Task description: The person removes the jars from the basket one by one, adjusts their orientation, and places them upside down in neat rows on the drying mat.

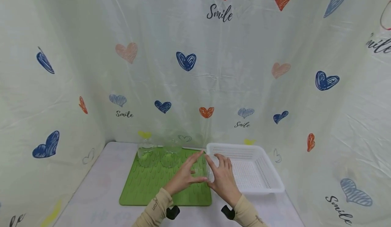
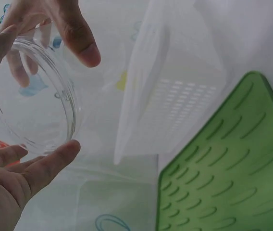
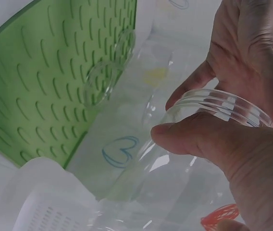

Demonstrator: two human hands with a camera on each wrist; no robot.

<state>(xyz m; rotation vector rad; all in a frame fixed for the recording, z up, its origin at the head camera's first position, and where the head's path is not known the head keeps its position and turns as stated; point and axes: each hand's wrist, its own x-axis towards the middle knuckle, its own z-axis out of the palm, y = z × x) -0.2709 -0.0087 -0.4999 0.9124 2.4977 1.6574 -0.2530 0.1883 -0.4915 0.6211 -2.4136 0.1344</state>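
Both hands hold a clear jar [image 1: 200, 168] between them, above the mat's right edge by the basket. Its ridged round rim [image 2: 69, 103] shows in the left wrist view. My left hand [image 1: 184, 176] has its fingers and thumb spread round the rim. From the other side my right hand [image 1: 224, 177] grips the jar, its thumb [image 3: 184, 137] lying along the clear wall just below the rim in the right wrist view. Fingers cover part of the jar. Two more clear jars [image 1: 148, 156] [image 1: 170, 156] stand side by side at the back of the green mat [image 1: 137, 189].
A white perforated basket [image 1: 276, 176] sits right of the mat, overlapping its edge. Underneath is a table with a white cover [image 1: 97, 182]. A pale curtain [image 1: 213, 50] printed with hearts hangs behind and along both sides.
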